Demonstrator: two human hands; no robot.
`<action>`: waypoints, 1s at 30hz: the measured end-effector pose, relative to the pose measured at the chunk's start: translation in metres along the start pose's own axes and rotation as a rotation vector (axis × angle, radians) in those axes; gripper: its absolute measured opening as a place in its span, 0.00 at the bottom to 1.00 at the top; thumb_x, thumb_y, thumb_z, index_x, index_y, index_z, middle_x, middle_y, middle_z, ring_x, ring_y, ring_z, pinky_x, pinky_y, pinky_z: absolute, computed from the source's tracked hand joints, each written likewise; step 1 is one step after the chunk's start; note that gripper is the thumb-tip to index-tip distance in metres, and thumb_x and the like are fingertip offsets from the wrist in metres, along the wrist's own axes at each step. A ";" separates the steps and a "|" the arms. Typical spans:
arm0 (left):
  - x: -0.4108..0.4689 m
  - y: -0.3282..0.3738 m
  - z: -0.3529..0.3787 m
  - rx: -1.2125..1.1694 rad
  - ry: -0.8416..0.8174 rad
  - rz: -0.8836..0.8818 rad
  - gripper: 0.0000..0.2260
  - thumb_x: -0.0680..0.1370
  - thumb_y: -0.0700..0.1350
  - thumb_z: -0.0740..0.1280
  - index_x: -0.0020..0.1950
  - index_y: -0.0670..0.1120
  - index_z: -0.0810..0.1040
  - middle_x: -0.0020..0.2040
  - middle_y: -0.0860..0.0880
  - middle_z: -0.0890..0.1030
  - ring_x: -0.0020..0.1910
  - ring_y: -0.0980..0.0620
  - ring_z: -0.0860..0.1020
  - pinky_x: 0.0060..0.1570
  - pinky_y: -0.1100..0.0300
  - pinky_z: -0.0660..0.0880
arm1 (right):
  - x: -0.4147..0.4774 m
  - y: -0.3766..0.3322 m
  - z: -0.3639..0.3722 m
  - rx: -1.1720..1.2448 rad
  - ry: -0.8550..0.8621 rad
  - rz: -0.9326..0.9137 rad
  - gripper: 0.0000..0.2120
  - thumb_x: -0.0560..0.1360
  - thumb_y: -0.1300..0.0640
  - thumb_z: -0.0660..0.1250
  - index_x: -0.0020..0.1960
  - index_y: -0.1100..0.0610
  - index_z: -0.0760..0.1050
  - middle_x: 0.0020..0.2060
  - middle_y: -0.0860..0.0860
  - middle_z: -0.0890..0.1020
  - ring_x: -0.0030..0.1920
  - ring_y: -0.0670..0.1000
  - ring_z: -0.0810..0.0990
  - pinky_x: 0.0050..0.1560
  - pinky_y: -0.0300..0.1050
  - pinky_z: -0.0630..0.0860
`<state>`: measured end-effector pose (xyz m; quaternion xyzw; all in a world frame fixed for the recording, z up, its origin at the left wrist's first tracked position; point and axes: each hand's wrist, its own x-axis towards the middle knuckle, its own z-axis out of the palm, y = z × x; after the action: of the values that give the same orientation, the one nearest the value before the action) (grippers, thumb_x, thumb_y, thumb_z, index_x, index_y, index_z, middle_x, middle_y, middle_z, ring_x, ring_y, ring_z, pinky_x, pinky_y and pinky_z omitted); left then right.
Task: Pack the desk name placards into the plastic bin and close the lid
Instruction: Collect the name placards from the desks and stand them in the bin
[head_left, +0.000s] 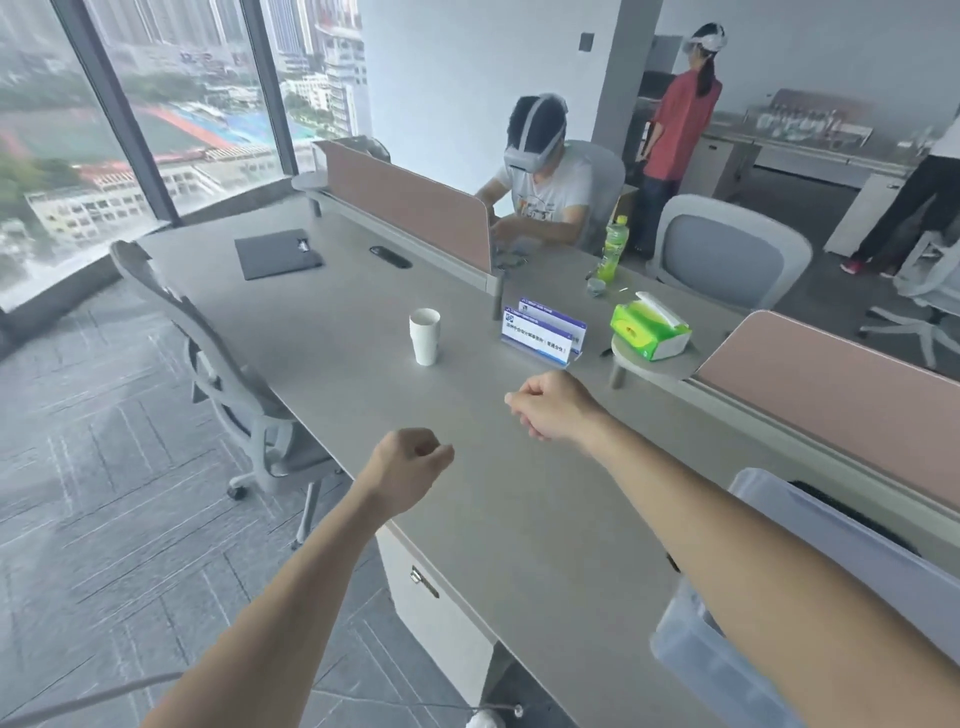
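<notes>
Grey bench (519, 519), and by my reading the task has hardly begun. Both placards (543, 332) stand upright, one just behind the other, nr the far edge of the bench beside the divider post, btwn the paper cup (425, 335) and the green tissue box (649, 325). Nothing touches them. The left grip (410, 465) hovers over the near-left edge w/ fingers curled into a fist, holding nothing. The right grip (553, 405) is further in, nearer the placards but clear of them, also fisted and empty. The plastic bin (701, 660) sits at the near right, largely hidden by the right forearm. It's translucent, and I can't tell if the lid is on or off, what's inside, or whether it rests on the bench or beside it. So nothing visibly done. What's left, approx in order: reach the placards, lift both, carry them back toward the near-right corner, get them into the bin, then shut the lid. Only two placards show, and I see no others on the bench.
</notes>
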<state>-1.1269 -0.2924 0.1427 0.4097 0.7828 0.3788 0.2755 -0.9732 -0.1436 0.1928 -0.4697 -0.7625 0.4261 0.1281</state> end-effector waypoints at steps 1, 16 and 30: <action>0.015 -0.003 -0.004 -0.006 0.006 -0.001 0.13 0.76 0.45 0.67 0.36 0.38 0.76 0.23 0.55 0.67 0.22 0.55 0.64 0.25 0.61 0.61 | 0.015 -0.001 0.003 0.019 0.014 0.008 0.10 0.73 0.52 0.65 0.36 0.55 0.77 0.29 0.49 0.79 0.28 0.50 0.76 0.38 0.44 0.74; 0.170 -0.017 -0.043 -0.166 -0.188 -0.024 0.09 0.65 0.49 0.63 0.36 0.46 0.80 0.24 0.53 0.74 0.26 0.51 0.69 0.30 0.61 0.63 | 0.148 -0.001 0.021 0.130 0.118 0.150 0.11 0.74 0.53 0.66 0.35 0.54 0.78 0.27 0.46 0.79 0.28 0.48 0.75 0.39 0.43 0.74; 0.282 0.002 -0.013 -0.458 -0.319 -0.091 0.05 0.71 0.44 0.65 0.39 0.44 0.78 0.30 0.50 0.73 0.28 0.50 0.70 0.35 0.59 0.68 | 0.144 -0.009 0.006 0.056 0.367 0.314 0.10 0.76 0.54 0.66 0.38 0.55 0.79 0.32 0.48 0.81 0.30 0.49 0.79 0.42 0.44 0.77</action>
<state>-1.2800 -0.0563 0.1177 0.3555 0.6414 0.4637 0.4972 -1.0580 -0.0301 0.1664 -0.6481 -0.6320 0.3695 0.2098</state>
